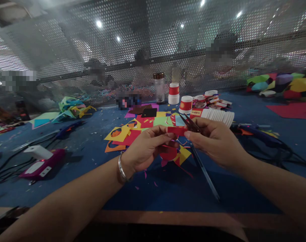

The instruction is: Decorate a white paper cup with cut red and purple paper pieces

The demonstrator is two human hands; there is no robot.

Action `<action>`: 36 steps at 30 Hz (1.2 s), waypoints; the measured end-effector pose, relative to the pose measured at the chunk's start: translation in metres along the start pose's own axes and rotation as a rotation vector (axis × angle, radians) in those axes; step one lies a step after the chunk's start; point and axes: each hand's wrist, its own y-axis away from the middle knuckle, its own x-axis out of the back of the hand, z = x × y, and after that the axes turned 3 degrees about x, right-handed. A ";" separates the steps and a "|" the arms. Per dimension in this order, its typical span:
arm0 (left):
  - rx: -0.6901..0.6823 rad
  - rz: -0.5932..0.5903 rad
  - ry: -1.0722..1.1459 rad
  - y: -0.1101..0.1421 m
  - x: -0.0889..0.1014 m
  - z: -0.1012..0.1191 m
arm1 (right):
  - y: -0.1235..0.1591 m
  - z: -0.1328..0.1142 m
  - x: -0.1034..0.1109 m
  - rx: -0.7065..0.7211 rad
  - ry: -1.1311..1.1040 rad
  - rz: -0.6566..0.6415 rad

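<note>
Between my two hands a small piece of red paper [177,130] is held up above the table. My left hand [153,144], with a silver bangle at the wrist, pinches its left end. In my right hand [213,139] is a pair of scissors [192,124], blades pointing up and left; its thumb tip also touches the paper's right end. Beneath the hands lie a red paper round [168,153] and a yellow paper scrap [183,154]. A clear glue stick [205,176] lies slantwise below my right hand.
Coloured paper sheets [145,121] lie beyond my hands, near paper cups [186,105] and a glass jar [159,89]. A purple power strip [43,164] is at left. Blue glue guns [69,129] with cables lie on both sides. A perforated screen [132,43] stands behind.
</note>
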 end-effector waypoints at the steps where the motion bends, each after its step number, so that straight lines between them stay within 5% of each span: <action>1: 0.008 0.001 0.034 0.000 -0.002 0.000 | 0.000 -0.001 -0.001 0.001 -0.009 0.004; 14: 0.086 0.183 0.210 0.000 -0.014 0.009 | 0.004 -0.007 -0.007 -0.016 -0.080 -0.100; 21: 0.111 0.382 0.281 -0.007 -0.011 0.020 | 0.003 -0.009 -0.008 -0.160 -0.228 -0.164; 36: 0.070 0.367 0.255 -0.006 -0.009 0.022 | 0.005 -0.006 -0.006 -0.259 -0.250 -0.261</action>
